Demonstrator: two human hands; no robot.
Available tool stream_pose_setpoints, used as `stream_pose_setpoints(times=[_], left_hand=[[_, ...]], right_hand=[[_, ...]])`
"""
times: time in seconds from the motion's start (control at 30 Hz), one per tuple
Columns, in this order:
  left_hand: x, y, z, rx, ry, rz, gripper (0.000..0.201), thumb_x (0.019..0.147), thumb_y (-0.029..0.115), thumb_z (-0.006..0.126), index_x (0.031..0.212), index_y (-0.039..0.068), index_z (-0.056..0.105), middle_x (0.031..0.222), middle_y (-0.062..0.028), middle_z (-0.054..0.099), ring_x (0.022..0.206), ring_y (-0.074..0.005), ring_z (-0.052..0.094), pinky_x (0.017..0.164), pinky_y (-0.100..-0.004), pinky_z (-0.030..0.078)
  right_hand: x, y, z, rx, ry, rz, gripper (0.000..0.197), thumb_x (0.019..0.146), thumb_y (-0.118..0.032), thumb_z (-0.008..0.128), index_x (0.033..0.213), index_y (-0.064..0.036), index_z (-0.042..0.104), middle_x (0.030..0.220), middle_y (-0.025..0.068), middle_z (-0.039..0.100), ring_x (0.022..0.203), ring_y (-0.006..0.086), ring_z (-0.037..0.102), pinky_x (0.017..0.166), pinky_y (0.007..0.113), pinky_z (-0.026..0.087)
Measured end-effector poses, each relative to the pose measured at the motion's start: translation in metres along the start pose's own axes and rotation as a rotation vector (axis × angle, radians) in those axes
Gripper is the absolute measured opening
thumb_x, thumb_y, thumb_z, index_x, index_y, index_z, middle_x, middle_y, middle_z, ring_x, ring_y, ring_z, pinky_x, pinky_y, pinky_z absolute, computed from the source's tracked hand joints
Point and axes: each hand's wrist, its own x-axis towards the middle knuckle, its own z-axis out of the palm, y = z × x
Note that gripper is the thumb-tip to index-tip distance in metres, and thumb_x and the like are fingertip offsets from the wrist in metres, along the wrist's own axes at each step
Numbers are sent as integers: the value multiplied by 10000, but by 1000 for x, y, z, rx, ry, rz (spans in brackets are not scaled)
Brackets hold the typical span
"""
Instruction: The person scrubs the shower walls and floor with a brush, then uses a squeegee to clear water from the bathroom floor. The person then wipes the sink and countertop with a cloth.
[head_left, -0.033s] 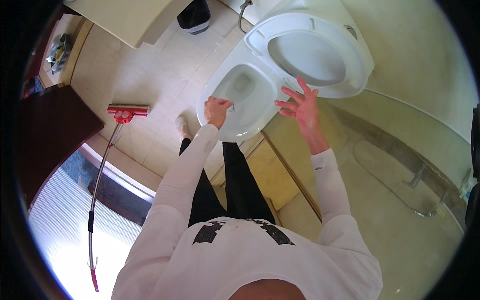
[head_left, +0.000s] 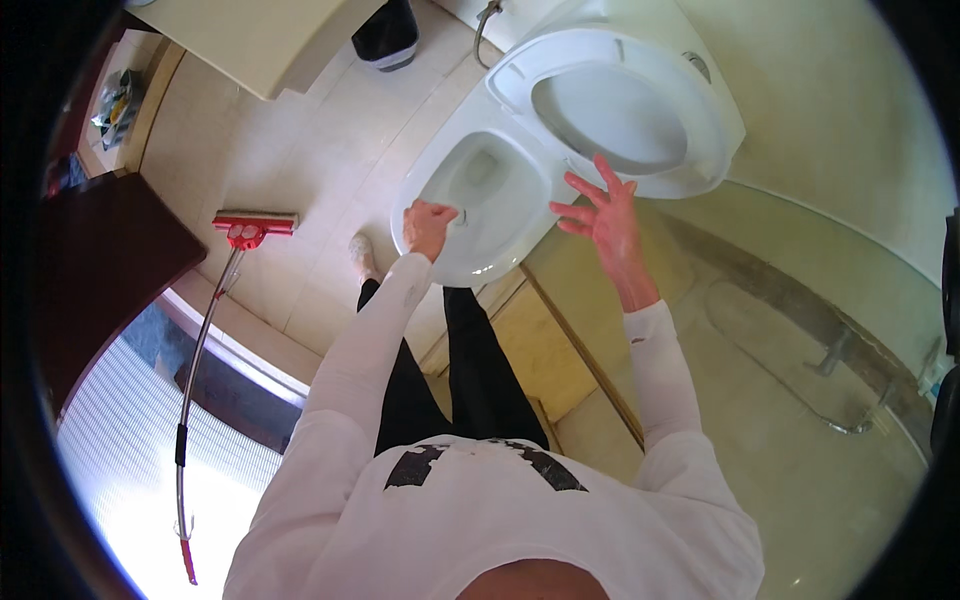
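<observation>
Below me stands a white toilet (head_left: 475,262) with its seat (head_left: 612,42) raised and leaning back. My left hand (head_left: 427,229) is over the front left part of the bowl, fingers pinched together. A tiny pale bit shows by its fingertips, too small to name, and I cannot tell whether the hand holds it. My right hand (head_left: 612,235) hovers on the right, near the raised seat's lower edge. Its fingers are spread and nothing is in them.
A red-headed mop (head_left: 246,228) with a metal pole leans at the left, beside a dark brown panel (head_left: 120,270). A black bin (head_left: 386,38) and a cream cabinet (head_left: 250,40) are at the far side. Glass, a shower hose and a tap (head_left: 832,352) lie to the right.
</observation>
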Motion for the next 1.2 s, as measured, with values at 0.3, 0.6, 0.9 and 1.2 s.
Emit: stream_pose_setpoints(times=[0.3, 0.6, 0.9, 1.2], left_hand=[[-14, -22, 2, -32, -125, -37, 213, 685, 280, 663, 807, 113, 714, 789, -109, 670, 763, -268, 635, 719, -349, 485], [-11, -8, 17, -115, -168, 5, 223, 700, 191, 652, 870, 55, 699, 747, -95, 676, 705, -182, 637, 681, -282, 490], [7, -5, 17, -679, -614, -550, 607, 823, 289, 584, 1321, 35, 349, 1269, -62, 475, 1010, -196, 497, 847, -365, 417], [32, 15, 24, -1061, -697, -766, 692, 917, 481, 378, 1399, 35, 157, 1444, -103, 227, 1231, -316, 361, 984, -455, 340]], right_hand=[[-23, -172, -48, -392, 417, -759, 300, 907, -271, 488, 1001, -5, 589, 879, 80, 620, 682, 130, 593, 599, 245, 430], [113, -191, -97, -888, 299, -63, 295, 746, -336, 675, 765, -51, 600, 676, 18, 591, 551, 85, 537, 485, 224, 407], [146, -207, -112, -1076, 276, 124, 405, 686, -449, 728, 532, -120, 549, 487, -22, 482, 401, 71, 379, 385, 238, 214], [177, -211, -127, -1200, 261, -76, 506, 748, -546, 625, 539, -100, 509, 463, -33, 424, 378, 72, 330, 363, 262, 225]])
